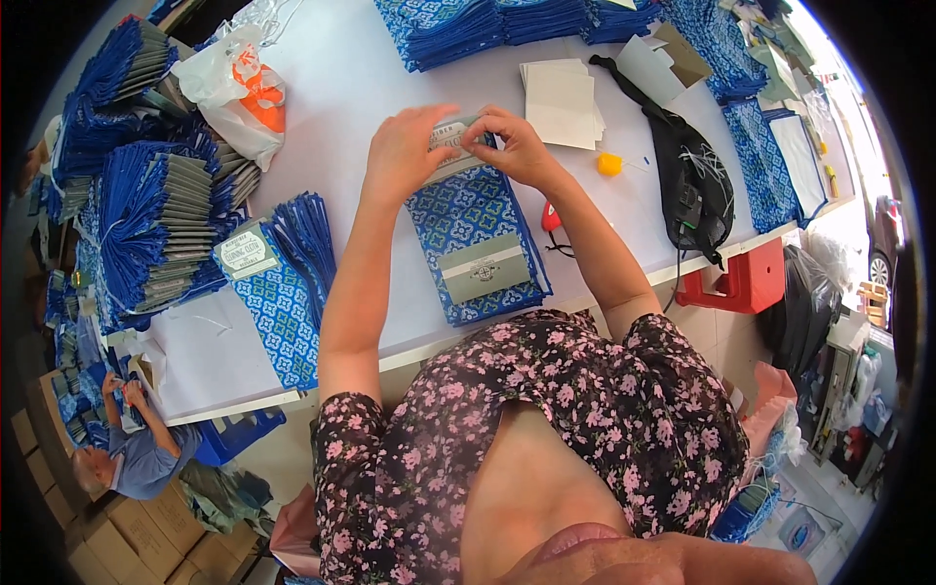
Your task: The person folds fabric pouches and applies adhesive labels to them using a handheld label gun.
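A small stack of blue patterned cloths (468, 210) lies in front of me on the table. A grey-green paper band (485, 271) crosses its near part. At the far end sits a grey printed card label (448, 136), partly covered by my hands. My left hand (408, 146) is at the label's left side, fingers stretched and slightly blurred, thumb apart from them and over the label. My right hand (512, 148) pinches with thumb and index finger at the label's right edge. Exactly what lies between those fingertips is too small to see.
More banded cloths (166, 224) pile up at left, near a white plastic bag (234, 93). White cards (561, 102), a yellow piece (609, 164), a red-handled tool (552, 216) and a black mesh bag (692, 175) lie right. A co-worker (146, 453) sits lower left.
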